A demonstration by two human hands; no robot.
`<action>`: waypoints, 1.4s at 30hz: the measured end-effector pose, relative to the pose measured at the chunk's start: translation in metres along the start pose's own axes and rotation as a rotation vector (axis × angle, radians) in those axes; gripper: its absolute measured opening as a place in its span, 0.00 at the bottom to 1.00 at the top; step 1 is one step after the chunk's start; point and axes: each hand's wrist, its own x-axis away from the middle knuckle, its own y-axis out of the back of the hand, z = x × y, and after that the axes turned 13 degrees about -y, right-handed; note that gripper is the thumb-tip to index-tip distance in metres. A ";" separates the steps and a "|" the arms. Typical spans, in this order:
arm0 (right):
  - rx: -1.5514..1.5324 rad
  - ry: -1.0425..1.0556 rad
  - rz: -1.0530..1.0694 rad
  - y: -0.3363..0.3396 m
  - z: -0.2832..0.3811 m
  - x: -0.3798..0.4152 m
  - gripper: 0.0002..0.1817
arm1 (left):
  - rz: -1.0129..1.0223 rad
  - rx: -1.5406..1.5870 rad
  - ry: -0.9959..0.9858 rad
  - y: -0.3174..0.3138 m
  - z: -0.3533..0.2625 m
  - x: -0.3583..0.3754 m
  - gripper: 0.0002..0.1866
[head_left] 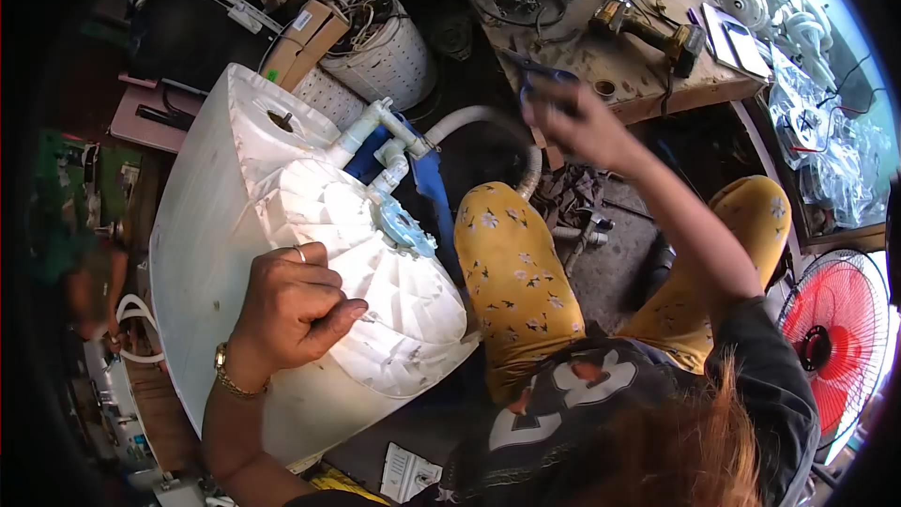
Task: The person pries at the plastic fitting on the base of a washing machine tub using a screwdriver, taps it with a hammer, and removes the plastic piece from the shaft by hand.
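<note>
My left hand (296, 308) is closed in a loose fist over a white plastic washing machine tub (206, 216), with a ring and a gold-coloured watch on it. The thumb presses toward the curled fingers, and anything between them is hidden. Beneath the hand is the ribbed white tub base (324, 211), with a light blue hub (405, 227) at its middle. My right hand (587, 127), smeared by motion, is at the handles of dark blue scissors (540, 72) by the table corner. Its fingers seem closed around them. A pipe fitting (392, 164) joins the tub to a grey hose (479, 115).
On the wooden table (554, 42) lie a cordless drill (648, 33), wire and a phone (740, 42). A perforated white drum (389, 61) and a cardboard box (302, 38) stand behind the tub. A red fan (831, 338) is at right. Rags (572, 188) lie on the floor.
</note>
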 end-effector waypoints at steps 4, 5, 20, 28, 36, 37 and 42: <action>0.560 -0.394 0.176 -0.042 -0.146 0.024 0.20 | 0.018 -0.011 0.012 0.002 0.000 0.001 0.19; 0.672 -0.337 0.147 -0.048 -0.154 0.029 0.21 | 0.026 -0.010 0.014 0.002 0.000 0.002 0.19; -0.289 -0.325 0.644 -0.190 0.006 -0.036 0.58 | 0.077 -0.042 0.018 0.003 0.003 0.001 0.18; -0.218 -0.269 0.606 -0.203 -0.004 -0.040 0.55 | 0.133 -0.028 0.014 0.009 0.005 0.001 0.19; -0.374 -0.249 0.620 -0.201 0.006 -0.039 0.50 | 0.130 -0.010 0.035 0.012 0.002 0.000 0.19; -0.339 -0.257 0.656 -0.196 0.001 -0.041 0.50 | 0.129 0.000 0.034 0.011 0.002 0.001 0.19; -0.059 -0.125 0.455 -0.104 -0.044 -0.048 0.32 | 0.126 0.028 0.033 0.007 0.003 0.002 0.20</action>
